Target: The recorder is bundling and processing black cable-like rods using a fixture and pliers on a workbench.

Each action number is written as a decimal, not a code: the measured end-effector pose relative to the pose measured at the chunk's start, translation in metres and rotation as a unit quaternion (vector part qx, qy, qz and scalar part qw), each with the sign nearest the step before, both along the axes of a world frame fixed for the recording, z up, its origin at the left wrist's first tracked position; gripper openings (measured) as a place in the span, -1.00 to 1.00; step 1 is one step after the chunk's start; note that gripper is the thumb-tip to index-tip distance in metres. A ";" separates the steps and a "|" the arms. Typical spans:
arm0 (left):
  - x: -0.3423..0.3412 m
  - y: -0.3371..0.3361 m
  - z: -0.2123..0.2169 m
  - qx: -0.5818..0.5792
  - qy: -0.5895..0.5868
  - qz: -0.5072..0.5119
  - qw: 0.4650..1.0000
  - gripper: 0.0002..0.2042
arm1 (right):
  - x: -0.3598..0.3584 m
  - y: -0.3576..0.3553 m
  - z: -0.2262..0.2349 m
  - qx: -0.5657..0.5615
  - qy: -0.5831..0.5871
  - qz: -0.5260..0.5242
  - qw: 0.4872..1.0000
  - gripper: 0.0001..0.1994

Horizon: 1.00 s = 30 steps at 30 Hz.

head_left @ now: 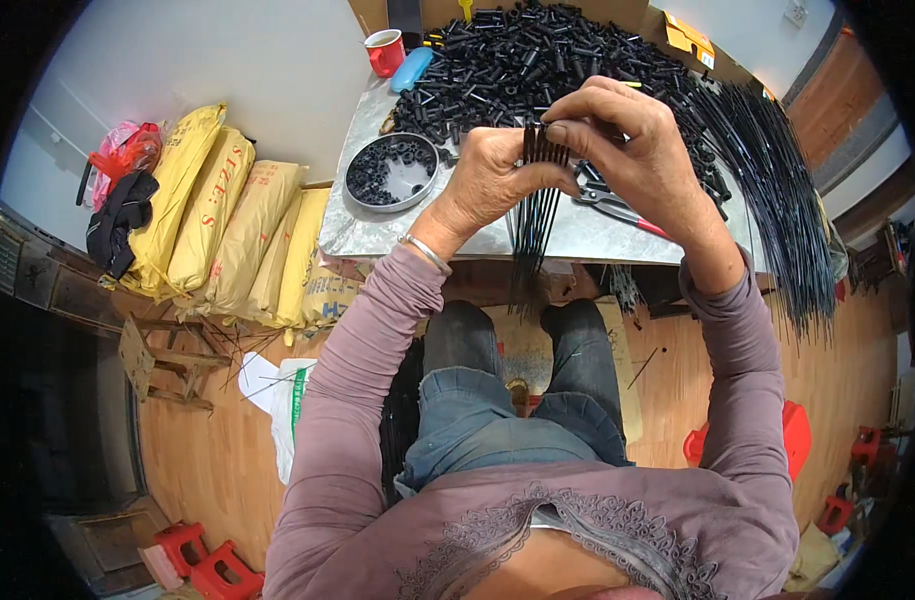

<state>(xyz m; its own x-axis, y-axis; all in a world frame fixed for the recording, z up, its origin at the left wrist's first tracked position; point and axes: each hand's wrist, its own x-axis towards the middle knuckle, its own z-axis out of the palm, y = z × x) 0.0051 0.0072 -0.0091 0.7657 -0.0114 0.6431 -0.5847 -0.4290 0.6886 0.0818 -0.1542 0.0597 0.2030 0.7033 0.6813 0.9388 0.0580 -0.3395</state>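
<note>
Above the table's front edge, my left hand [477, 178] is closed around a fanned row of thin black rods [530, 235], its thumb laid across them. The rods hang down past the table edge, and their lower ends blur. My right hand [632, 135] is closed at their upper ends, thumb and fingers pinched together; any small part inside that pinch is hidden. Just below the right hand lie red-handled pliers [617, 208]. A round metal bowl [362, 203] of small black rings stands left of my left hand.
A big heap of short black tubes [527, 60] covers the back of the table [347, 235]. Long black rods [787, 200] overhang its right side. A red mug [384, 55] and blue case [411, 70] stand back left. Yellow sacks [212, 200] lean left; red stools [222, 575] are on the floor.
</note>
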 end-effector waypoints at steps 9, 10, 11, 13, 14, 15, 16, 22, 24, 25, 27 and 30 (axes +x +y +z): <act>-0.002 -0.003 0.001 0.025 -0.013 0.011 1.000 -0.88 | -0.002 -0.004 0.006 -0.023 -0.042 -0.008 0.999 -0.90; -0.003 -0.003 0.000 0.009 -0.015 0.009 1.000 -0.88 | -0.002 -0.003 0.003 -0.015 -0.039 -0.011 0.999 -0.90; -0.002 -0.004 -0.001 -0.008 -0.017 0.006 1.000 -0.88 | -0.002 -0.003 0.002 -0.007 -0.035 -0.014 0.999 -0.89; -0.002 -0.004 -0.004 -0.023 -0.017 0.008 1.000 -0.86 | -0.004 -0.003 0.001 -0.006 -0.028 -0.017 0.999 -0.89; -0.002 -0.004 -0.005 -0.038 -0.018 0.009 0.999 -0.83 | -0.005 -0.004 0.001 -0.004 -0.021 -0.021 1.000 -0.89; -0.002 -0.004 -0.005 -0.038 -0.017 0.008 0.999 -0.83 | -0.005 -0.004 0.001 -0.004 -0.020 -0.022 1.000 -0.89; -0.003 -0.004 -0.003 -0.020 -0.017 0.013 1.000 -0.86 | -0.005 -0.004 0.003 -0.007 -0.030 -0.020 0.999 -0.89; -0.005 -0.005 0.000 0.022 -0.034 0.023 0.999 -0.89 | -0.009 -0.007 0.013 -0.034 -0.078 -0.034 0.996 -0.88; -0.006 -0.006 -0.001 0.035 -0.051 0.031 0.998 -0.90 | -0.013 -0.008 0.014 -0.039 -0.088 -0.041 0.994 -0.88; -0.005 -0.006 -0.004 0.023 -0.055 0.033 0.998 -0.85 | -0.014 -0.009 0.014 -0.034 -0.088 -0.038 0.995 -0.88; -0.005 -0.007 -0.005 0.010 -0.058 0.036 0.998 -0.80 | -0.014 -0.009 0.013 -0.029 -0.087 -0.035 0.995 -0.89; -0.006 -0.008 -0.005 0.024 -0.062 0.036 0.997 -0.80 | -0.012 -0.009 0.012 -0.030 -0.085 -0.026 0.996 -0.88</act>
